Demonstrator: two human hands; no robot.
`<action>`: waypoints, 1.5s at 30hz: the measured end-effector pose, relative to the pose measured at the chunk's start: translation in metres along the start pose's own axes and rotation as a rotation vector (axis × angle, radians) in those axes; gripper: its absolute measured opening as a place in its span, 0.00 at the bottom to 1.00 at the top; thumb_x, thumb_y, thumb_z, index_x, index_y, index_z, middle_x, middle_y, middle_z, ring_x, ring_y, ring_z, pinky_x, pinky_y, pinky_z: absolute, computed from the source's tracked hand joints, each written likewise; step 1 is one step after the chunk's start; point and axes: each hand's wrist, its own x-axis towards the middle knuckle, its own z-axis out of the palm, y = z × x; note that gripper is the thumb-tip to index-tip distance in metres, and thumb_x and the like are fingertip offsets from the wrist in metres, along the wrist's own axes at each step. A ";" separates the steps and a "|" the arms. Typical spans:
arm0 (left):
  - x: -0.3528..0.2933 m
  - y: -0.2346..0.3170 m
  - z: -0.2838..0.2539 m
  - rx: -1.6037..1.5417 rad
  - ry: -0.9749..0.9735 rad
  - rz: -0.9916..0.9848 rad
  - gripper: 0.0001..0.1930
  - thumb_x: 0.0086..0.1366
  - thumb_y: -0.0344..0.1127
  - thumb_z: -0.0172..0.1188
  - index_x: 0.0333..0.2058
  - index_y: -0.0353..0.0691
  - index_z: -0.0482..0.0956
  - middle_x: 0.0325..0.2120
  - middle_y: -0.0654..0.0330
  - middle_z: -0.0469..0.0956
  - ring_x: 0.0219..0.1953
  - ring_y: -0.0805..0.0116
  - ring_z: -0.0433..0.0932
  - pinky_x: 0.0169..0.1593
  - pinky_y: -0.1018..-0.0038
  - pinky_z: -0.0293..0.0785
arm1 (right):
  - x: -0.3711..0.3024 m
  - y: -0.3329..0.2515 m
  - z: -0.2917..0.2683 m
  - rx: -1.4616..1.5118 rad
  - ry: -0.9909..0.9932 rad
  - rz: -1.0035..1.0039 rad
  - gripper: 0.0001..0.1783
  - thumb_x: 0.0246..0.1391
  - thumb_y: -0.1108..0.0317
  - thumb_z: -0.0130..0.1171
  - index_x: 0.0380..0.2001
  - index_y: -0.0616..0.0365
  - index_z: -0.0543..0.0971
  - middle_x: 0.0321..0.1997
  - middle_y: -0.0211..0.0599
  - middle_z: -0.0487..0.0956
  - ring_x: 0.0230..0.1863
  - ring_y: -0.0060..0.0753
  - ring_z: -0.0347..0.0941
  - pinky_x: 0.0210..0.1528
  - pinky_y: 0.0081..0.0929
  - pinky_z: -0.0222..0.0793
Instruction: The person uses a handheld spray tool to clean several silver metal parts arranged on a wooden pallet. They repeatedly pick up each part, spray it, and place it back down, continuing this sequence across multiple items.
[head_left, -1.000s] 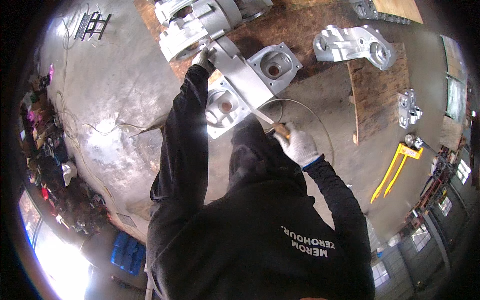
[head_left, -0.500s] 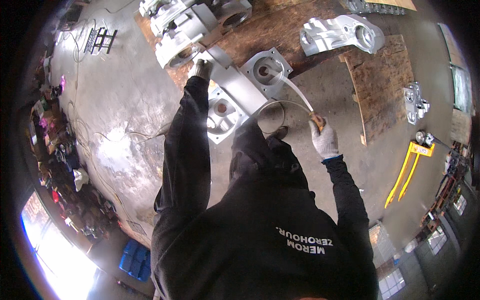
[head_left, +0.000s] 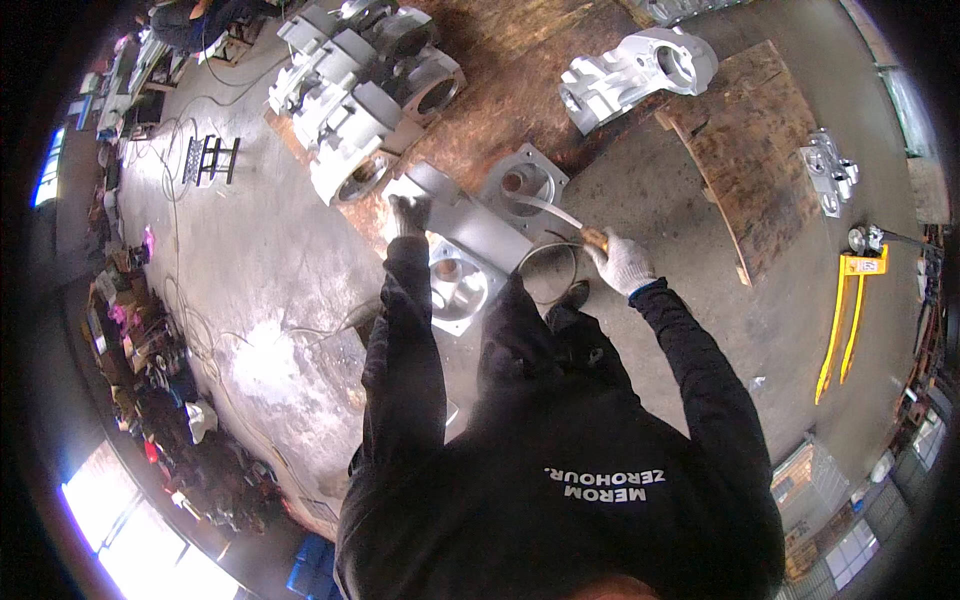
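A grey metal casting (head_left: 470, 235) with square flanges and round bores lies on the floor in front of me. My left hand (head_left: 408, 213), in a dark glove, rests on its long flat upper face. My right hand (head_left: 621, 262), in a white glove, grips the wooden handle of a long metal file (head_left: 548, 211). The file's blade reaches left over the round bore of the far flange (head_left: 522, 183). Both my sleeves are black.
Several more grey castings (head_left: 365, 95) stand at the back left, another (head_left: 640, 65) at the back right on rusty plates. A wooden board (head_left: 750, 150), small metal parts (head_left: 830, 170) and a yellow pallet truck (head_left: 850, 310) lie to the right. Cables (head_left: 180, 200) cross the floor at left.
My right hand has swung the file up and to the right, from beside my body to over the far flange's bore. My left hand stays on the casting.
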 end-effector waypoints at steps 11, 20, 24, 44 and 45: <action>0.012 0.012 -0.010 1.467 -0.349 0.565 0.13 0.64 0.40 0.60 0.36 0.38 0.69 0.25 0.58 0.68 0.30 0.62 0.69 0.40 0.69 0.68 | -0.001 -0.015 -0.013 -0.153 -0.209 0.105 0.28 0.59 0.45 0.56 0.48 0.60 0.76 0.31 0.57 0.81 0.34 0.60 0.79 0.34 0.47 0.75; -0.003 0.021 -0.011 0.251 -0.097 -0.025 0.14 0.71 0.46 0.53 0.28 0.48 0.67 0.21 0.67 0.67 0.24 0.67 0.68 0.35 0.65 0.75 | -0.079 0.046 -0.014 0.236 0.102 0.228 0.22 0.57 0.53 0.61 0.47 0.59 0.76 0.34 0.52 0.82 0.39 0.58 0.79 0.37 0.43 0.74; -0.041 0.021 0.013 -0.037 0.109 -0.214 0.18 0.68 0.55 0.54 0.26 0.50 0.66 0.19 0.66 0.67 0.22 0.67 0.68 0.33 0.67 0.74 | -0.137 0.030 -0.027 0.230 -0.176 0.052 0.21 0.55 0.54 0.63 0.46 0.57 0.77 0.33 0.54 0.81 0.38 0.58 0.79 0.36 0.43 0.75; -0.194 0.002 0.062 0.573 0.003 0.160 0.24 0.74 0.56 0.42 0.33 0.40 0.72 0.26 0.60 0.71 0.31 0.62 0.74 0.38 0.64 0.79 | -0.178 0.034 -0.014 0.338 -0.178 0.125 0.22 0.56 0.50 0.60 0.41 0.59 0.75 0.31 0.53 0.81 0.37 0.57 0.79 0.36 0.43 0.74; -0.162 0.009 0.044 0.466 -0.023 0.104 0.25 0.72 0.60 0.41 0.39 0.41 0.72 0.30 0.60 0.73 0.33 0.62 0.75 0.39 0.65 0.78 | -0.174 0.024 -0.014 0.394 -0.106 0.131 0.20 0.57 0.54 0.61 0.42 0.60 0.76 0.33 0.51 0.82 0.39 0.58 0.79 0.38 0.41 0.74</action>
